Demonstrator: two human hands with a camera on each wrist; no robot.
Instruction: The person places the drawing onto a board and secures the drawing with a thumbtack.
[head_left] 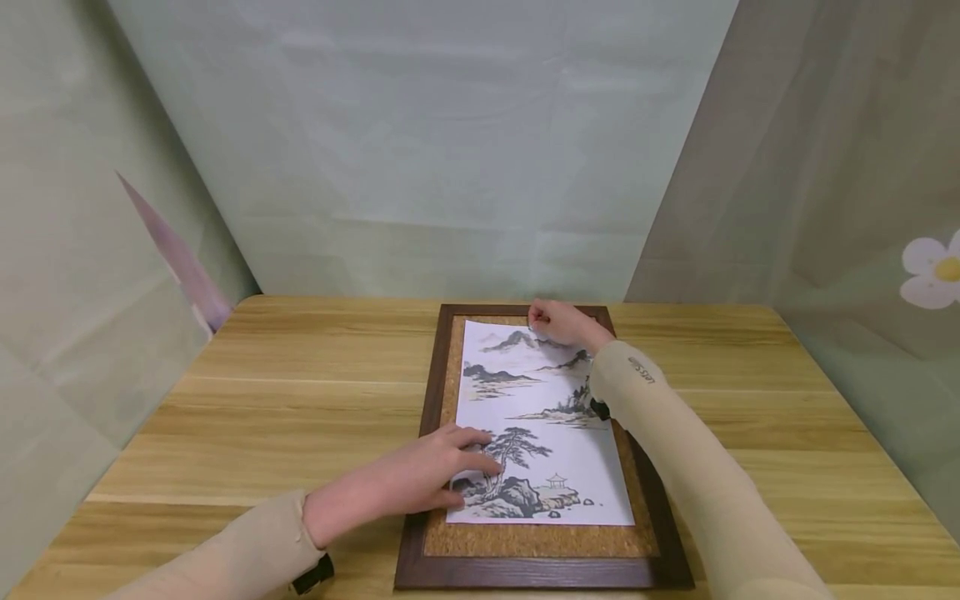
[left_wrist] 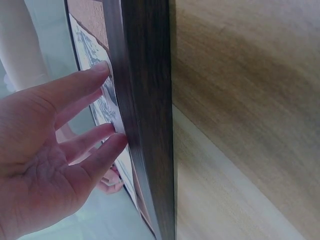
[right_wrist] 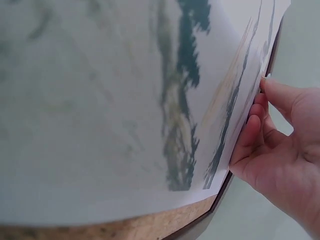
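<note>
Landscape print laid on corkboard, alignment in progress.
The ink landscape print is pressed flat by the left hand, fingers straight; its far edge is pinched by the right hand. No pins are seen.

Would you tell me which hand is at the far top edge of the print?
The right hand: its fingers meet the print's far edge, whereas the left hand lies flat near its bottom corner.

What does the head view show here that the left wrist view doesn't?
Only the head view shows the whole landscape print, the cork backing, the right hand at the print's far edge, and the backdrop. Only the left wrist view shows the frame's outer side edge close up. Both show the left hand with straight fingers on the print, and the wooden table.
</note>
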